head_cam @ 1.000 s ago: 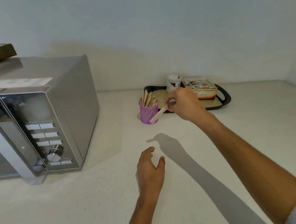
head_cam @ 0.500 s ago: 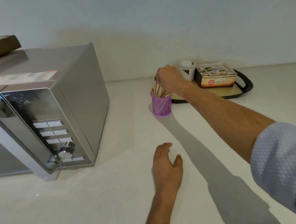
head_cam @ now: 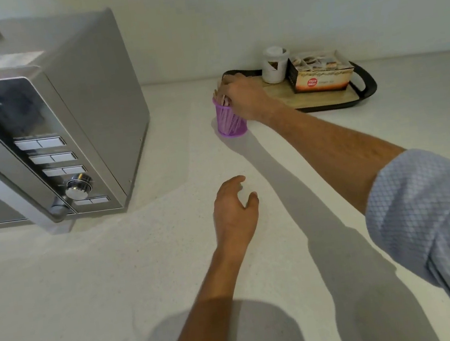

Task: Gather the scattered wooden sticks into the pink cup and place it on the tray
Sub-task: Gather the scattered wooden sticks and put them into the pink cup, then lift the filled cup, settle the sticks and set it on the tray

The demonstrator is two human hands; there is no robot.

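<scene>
While the white worktop (head_cam: 90, 288) carries a silver microwave (head_cam: 48, 122) along its left edge, a black-rimmed tray (head_cam: 364, 86) sits at the back edge holding a carton (head_cam: 320, 76) and a white cup (head_cam: 274, 65). Just left of the tray, on the worktop, stands the pink cup (head_cam: 230, 123) of wooden sticks (head_cam: 219, 95). The right hand (head_cam: 246, 99) curls round its rim. The left hand (head_cam: 233, 212) hovers relaxed, holding nothing.

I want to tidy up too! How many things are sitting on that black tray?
2. A white lidded round cup stands at the back of the black-rimmed wooden tray, and an open cardboard box of packets sits just right of it. The right hand may hide something small.
</scene>
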